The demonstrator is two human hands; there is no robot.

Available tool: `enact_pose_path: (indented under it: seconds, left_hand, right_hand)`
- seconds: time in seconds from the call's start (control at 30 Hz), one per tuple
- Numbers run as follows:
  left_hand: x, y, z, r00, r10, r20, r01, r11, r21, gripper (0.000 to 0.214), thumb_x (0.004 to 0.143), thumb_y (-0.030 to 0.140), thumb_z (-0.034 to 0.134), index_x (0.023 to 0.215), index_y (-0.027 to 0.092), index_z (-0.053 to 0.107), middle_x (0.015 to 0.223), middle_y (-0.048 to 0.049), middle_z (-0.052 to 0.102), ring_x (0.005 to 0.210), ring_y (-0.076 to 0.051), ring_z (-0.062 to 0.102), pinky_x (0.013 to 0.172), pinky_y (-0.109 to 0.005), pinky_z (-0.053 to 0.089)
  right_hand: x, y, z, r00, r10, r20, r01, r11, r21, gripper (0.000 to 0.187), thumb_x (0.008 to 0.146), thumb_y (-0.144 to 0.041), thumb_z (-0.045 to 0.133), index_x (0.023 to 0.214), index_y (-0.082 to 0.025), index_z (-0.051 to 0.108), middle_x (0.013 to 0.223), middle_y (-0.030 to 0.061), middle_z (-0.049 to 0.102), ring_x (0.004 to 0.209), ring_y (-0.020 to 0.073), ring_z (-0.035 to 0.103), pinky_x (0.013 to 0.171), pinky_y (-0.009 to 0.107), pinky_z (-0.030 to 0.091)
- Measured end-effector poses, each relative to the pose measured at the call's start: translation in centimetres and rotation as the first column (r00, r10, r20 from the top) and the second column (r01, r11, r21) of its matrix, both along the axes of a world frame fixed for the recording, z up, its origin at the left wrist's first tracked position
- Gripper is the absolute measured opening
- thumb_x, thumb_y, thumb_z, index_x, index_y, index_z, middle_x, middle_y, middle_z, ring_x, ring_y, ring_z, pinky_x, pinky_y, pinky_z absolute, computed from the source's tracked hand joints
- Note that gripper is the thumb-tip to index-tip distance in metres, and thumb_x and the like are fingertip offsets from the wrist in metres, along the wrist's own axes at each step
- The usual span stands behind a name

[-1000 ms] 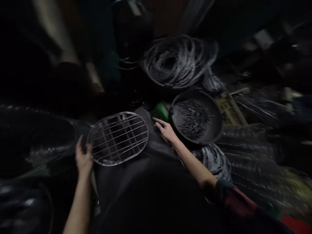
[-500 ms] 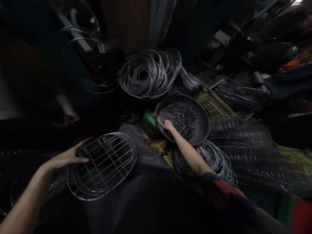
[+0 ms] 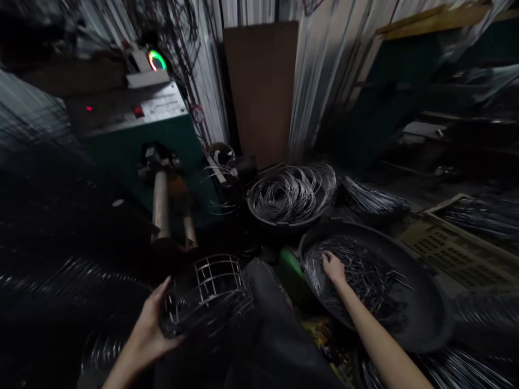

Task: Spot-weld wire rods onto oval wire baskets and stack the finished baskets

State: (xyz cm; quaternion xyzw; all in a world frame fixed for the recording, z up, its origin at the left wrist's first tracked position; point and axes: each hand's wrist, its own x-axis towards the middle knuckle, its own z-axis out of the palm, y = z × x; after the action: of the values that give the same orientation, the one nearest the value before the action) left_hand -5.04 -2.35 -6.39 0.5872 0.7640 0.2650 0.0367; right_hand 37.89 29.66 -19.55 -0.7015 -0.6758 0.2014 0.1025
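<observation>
My left hand (image 3: 151, 327) curves round the left end of a wire rack (image 3: 218, 281), thumb below and fingers above. The rack has a crossed-bar grid and a rounded outline, and it tilts over dark cloth (image 3: 275, 329) on my lap. To the right, my right hand (image 3: 334, 269) is in a wide dark pan (image 3: 425, 319), fingertips pinched together at a heap of short metal wire pieces (image 3: 368, 281). Whatever is between those fingertips is too small and dim to make out.
Behind the pan sits a basin (image 3: 279, 222) of coiled wire (image 3: 284, 192). A green machine (image 3: 121, 156) with a projecting bar (image 3: 161, 205) stands at left. A yellow crate (image 3: 450, 251) and wire bundles (image 3: 373, 197) lie to the right. A green object (image 3: 291, 270) touches the pan's left side.
My view has tilted up, bringing the machine and wall into sight. The rack is now seen at a flatter angle. My right hand has moved from the pan's edge farther over the wire pieces.
</observation>
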Motion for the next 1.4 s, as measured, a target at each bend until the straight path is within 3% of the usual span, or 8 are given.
enact_pose_path:
  seconds: [0.2, 0.47, 0.6, 0.7, 0.77, 0.97, 1.13, 1.4]
  left_hand:
    - [2.4, -0.8, -6.9, 0.992, -0.065, -0.11, 0.062, 0.998, -0.023, 0.105, 0.062, 0.04, 0.073, 0.148, 0.032, 0.014, 0.141, -0.0157, 0.035, 0.126, -0.042, 0.045, 0.095, -0.056, 0.05]
    - [2.5, -0.4, -6.6, 0.999, -0.025, 0.031, 0.027, 0.998, -0.065, 0.113, 0.058, 0.057, 0.076, 0.149, 0.031, 0.015, 0.15, -0.016, 0.027, 0.133, -0.045, 0.035, 0.099, -0.061, 0.046]
    - [3.2, -0.2, -5.3, 0.994, 0.002, 0.11, 0.006, 0.997, -0.072, 0.118, 0.051, 0.063, 0.077, 0.148, 0.041, 0.015, 0.152, -0.008, 0.028, 0.133, -0.047, 0.035, 0.106, -0.058, 0.041]
    - [4.1, 0.1, -4.7, 0.989, -0.038, 0.141, 0.057, 0.99, -0.129, 0.117, 0.059, 0.061, 0.076, 0.15, 0.027, 0.011, 0.152, -0.0158, 0.022, 0.138, -0.044, 0.025, 0.115, -0.052, 0.029]
    - [4.0, 0.4, -4.9, 0.982, -0.078, 0.17, 0.096, 0.991, -0.097, 0.12, 0.058, 0.065, 0.075, 0.149, 0.015, 0.014, 0.149, -0.0217, 0.021, 0.138, -0.044, 0.024, 0.115, -0.055, 0.026]
    - [3.7, 0.1, -6.3, 0.973, -0.096, 0.21, 0.096, 0.995, 0.011, 0.119, 0.051, 0.064, 0.081, 0.143, 0.016, 0.024, 0.143, -0.0223, 0.027, 0.136, -0.039, 0.027, 0.111, -0.059, 0.028]
    - [3.9, -0.4, -6.4, 0.968, -0.129, 0.213, 0.128, 0.992, 0.019, 0.1, 0.053, 0.058, 0.083, 0.133, 0.017, 0.04, 0.143, -0.0212, 0.025, 0.137, -0.039, 0.024, 0.11, -0.06, 0.026]
    - [4.8, -0.9, -6.0, 0.99, -0.065, 0.122, 0.076, 0.994, -0.083, 0.091, 0.058, 0.048, 0.083, 0.135, 0.021, 0.042, 0.145, -0.0211, 0.019, 0.135, -0.044, 0.021, 0.106, -0.067, 0.023]
  right_hand:
    - [0.1, 1.2, -1.7, 0.991, 0.093, 0.092, -0.086, 0.993, -0.079, 0.029, 0.078, -0.011, 0.054, 0.104, -0.017, 0.067, 0.107, 0.015, 0.065, 0.097, 0.0246, 0.065, 0.08, 0.031, 0.048]
    - [1.6, 1.2, -0.6, 0.995, 0.099, -0.022, -0.099, 0.995, -0.031, 0.03, 0.09, -0.022, 0.044, 0.115, -0.02, 0.06, 0.104, 0.0129, 0.069, 0.095, 0.0245, 0.066, 0.083, 0.036, 0.049]
    - [-0.8, -3.5, 1.8, 0.833, 0.16, -0.529, -0.124, 0.987, 0.105, 0.027, 0.086, -0.038, 0.051, 0.103, -0.022, 0.064, 0.1, 0.0081, 0.071, 0.097, 0.0219, 0.066, 0.087, 0.035, 0.051]
    - [-5.2, -9.8, 2.4, 0.58, 0.175, -0.795, -0.189, 0.979, 0.077, 0.03, 0.077, -0.051, 0.06, 0.087, -0.023, 0.065, 0.087, 0.0049, 0.071, 0.085, 0.0218, 0.067, 0.081, 0.035, 0.053]
    - [-7.6, -13.7, 2.2, 0.584, 0.19, -0.789, -0.313, 0.95, -0.003, 0.033, 0.071, -0.056, 0.065, 0.08, -0.023, 0.064, 0.079, 0.0034, 0.07, 0.077, 0.0217, 0.067, 0.076, 0.036, 0.054]
    - [-11.3, -16.1, 7.0, 0.545, 0.258, -0.798, -0.591, 0.793, -0.147, 0.043, 0.071, -0.051, 0.069, 0.101, -0.021, 0.067, 0.069, 0.0004, 0.067, 0.067, 0.0183, 0.065, 0.067, 0.032, 0.053]
    - [-18.0, -15.6, 13.4, 0.4, 0.583, -0.707, -0.902, 0.386, -0.192, 0.027, 0.075, -0.045, 0.067, 0.085, -0.02, 0.074, 0.078, 0.0022, 0.072, 0.074, 0.0186, 0.066, 0.07, 0.029, 0.051]
    - [-22.1, -19.3, 11.6, 0.251, 0.962, 0.104, -0.963, 0.238, 0.125, 0.032, 0.089, -0.042, 0.053, 0.107, -0.022, 0.07, 0.095, 0.0071, 0.073, 0.074, 0.0192, 0.067, 0.059, 0.025, 0.044]
